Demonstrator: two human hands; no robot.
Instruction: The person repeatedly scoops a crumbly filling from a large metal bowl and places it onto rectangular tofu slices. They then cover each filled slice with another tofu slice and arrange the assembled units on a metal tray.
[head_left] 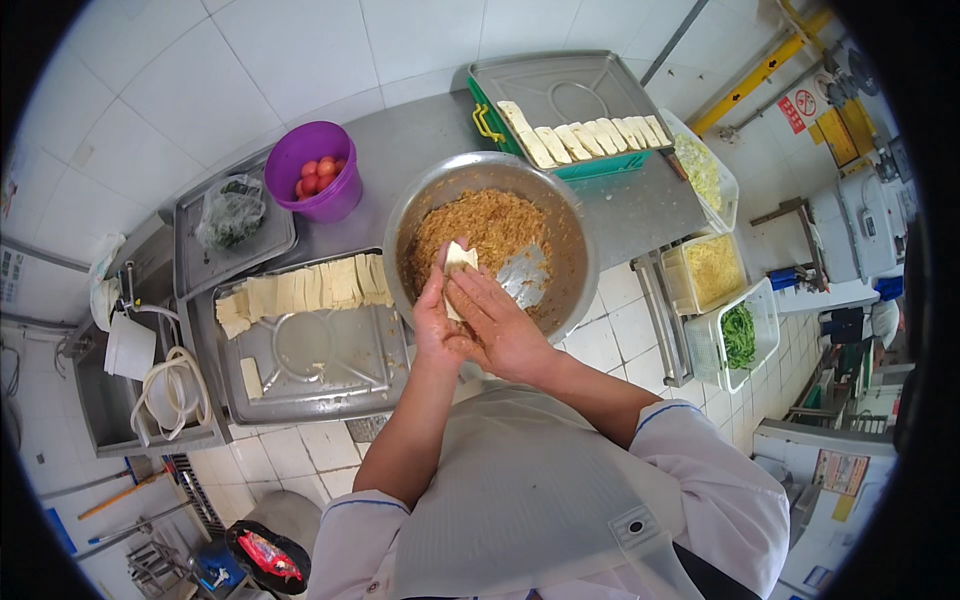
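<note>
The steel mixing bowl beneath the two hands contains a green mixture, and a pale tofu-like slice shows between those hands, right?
Not quite: in the head view, the mixture in the steel mixing bowl is orange-brown, not green. The pale tofu-like slice does show between the left hand and right hand.

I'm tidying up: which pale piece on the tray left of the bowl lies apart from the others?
The pale piece near the lower left corner of the tray; bare metal separates it from the row packed along the far edge.
</note>
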